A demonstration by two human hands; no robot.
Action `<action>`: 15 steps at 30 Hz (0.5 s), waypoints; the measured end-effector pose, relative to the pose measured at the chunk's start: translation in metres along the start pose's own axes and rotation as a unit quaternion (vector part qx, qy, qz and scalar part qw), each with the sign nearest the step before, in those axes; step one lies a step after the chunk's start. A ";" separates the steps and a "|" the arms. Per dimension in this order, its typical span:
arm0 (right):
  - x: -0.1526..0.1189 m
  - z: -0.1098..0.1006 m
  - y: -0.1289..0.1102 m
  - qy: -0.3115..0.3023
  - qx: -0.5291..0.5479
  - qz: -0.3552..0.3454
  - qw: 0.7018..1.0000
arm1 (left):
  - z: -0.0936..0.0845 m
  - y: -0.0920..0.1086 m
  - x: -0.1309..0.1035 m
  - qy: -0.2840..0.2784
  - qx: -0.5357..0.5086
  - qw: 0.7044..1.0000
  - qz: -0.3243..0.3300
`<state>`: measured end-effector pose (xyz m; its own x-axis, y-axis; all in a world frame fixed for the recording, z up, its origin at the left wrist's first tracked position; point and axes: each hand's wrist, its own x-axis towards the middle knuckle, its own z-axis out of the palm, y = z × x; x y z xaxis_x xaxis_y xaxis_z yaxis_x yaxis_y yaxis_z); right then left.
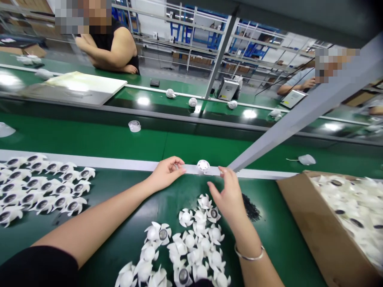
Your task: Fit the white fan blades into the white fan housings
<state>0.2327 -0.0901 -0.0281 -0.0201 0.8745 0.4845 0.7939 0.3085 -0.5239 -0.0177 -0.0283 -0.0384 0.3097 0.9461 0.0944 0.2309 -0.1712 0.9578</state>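
A small white round plastic part (204,166) sits by the pale edge strip, between my hands and apart from both. My left hand (168,172) is just left of it, fingers loosely curled, with a gap between thumb and fingertips and nothing visible inside. On the other side, my right hand (229,193) has its thumb and forefinger spread, with no object visible between them. Below the hands, white plastic fan impellers (205,243) lie in a loose cluster, some showing dark round centres. A pile of small black pieces (251,208) lies beside my right hand, partly behind it.
Rows of white impellers (44,185) lie at left. An open cardboard box (302,223) full of white parts stands at right. A slanted metal post (287,115) rises beyond my right hand. The green belt (185,145) carries a clear cup-like part (134,126). Two people are across.
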 end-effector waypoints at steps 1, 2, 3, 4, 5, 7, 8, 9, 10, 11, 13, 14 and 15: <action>0.002 -0.009 0.011 -0.005 0.000 0.025 1.000 | 0.001 0.003 -0.002 -0.031 0.023 0.999 0.012; 0.003 -0.020 0.021 -0.027 0.004 0.055 0.998 | 0.002 0.007 -0.005 -0.085 0.045 0.995 0.036; 0.003 -0.032 0.031 -0.059 0.006 0.089 0.994 | 0.003 0.012 -0.008 -0.152 0.066 0.984 0.067; 0.003 -0.043 0.040 -0.102 0.007 0.120 0.987 | 0.004 0.016 -0.011 -0.219 0.084 0.967 0.104; 0.002 -0.053 0.046 -0.149 0.006 0.146 0.978 | 0.006 0.019 -0.015 -0.274 0.100 0.946 0.143; 0.002 -0.067 0.053 -0.228 -0.003 0.173 0.958 | 0.009 0.023 -0.019 -0.333 0.132 0.910 0.207; 0.002 -0.070 0.053 -0.255 -0.008 0.175 0.951 | 0.011 0.024 -0.020 -0.343 0.149 0.899 0.227; 0.002 -0.071 0.051 -0.273 -0.012 0.171 0.947 | 0.011 0.023 -0.020 -0.349 0.163 0.892 0.239; 0.003 -0.070 0.049 -0.284 -0.014 0.164 0.945 | 0.012 0.023 -0.020 -0.353 0.172 0.888 0.241; 0.004 -0.068 0.045 -0.291 -0.017 0.155 0.944 | 0.011 0.022 -0.018 -0.357 0.175 0.887 0.236; 0.005 -0.062 0.038 -0.303 -0.029 0.135 0.943 | 0.008 0.020 -0.015 -0.361 0.157 0.893 0.220; 0.006 -0.059 0.035 -0.309 -0.047 0.127 0.941 | 0.007 0.020 -0.013 -0.360 0.141 0.897 0.213; 0.006 -0.056 0.032 -0.316 -0.071 0.121 0.938 | 0.005 0.019 -0.012 -0.359 0.125 0.901 0.207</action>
<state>0.2920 -0.0960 -0.0023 -0.1492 0.9737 -0.1720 0.8940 0.0585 -0.4442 -0.0123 -0.0441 -0.0227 0.9139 0.3800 0.1430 0.1315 -0.6104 0.7811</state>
